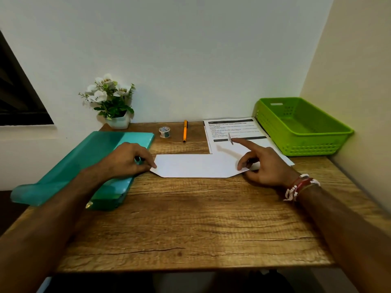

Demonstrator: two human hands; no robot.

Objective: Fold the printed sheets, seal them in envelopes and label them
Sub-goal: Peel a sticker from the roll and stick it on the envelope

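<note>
Envelope: 1, white (196, 166), laid flat mid-worktop, flap edge toward the near edge.
Printed sheets: 1 stack (234, 134) at far right of worktop, beside basket; count of sheets can't be told, text too small to be read; near part covered by envelope & right hand.
Left hand (129, 159): grip narrow, envelope's left end pinched by fingertips.
Right hand (264, 166): envelope's right end pressed by thumb & middle finger; index held out over the sheets, a small pale strip at its tip, not identifiable.
Folders: 1 teal pile (84, 166), left edge, overhanging; partly hidden by left arm.
Tape: 1 roll (164, 132), far edge.
Pen: 1, orange (185, 131), far edge.
Basket: 1, green (302, 125), far right corner.
Plant: 1 pot (112, 102), far left corner.
</note>
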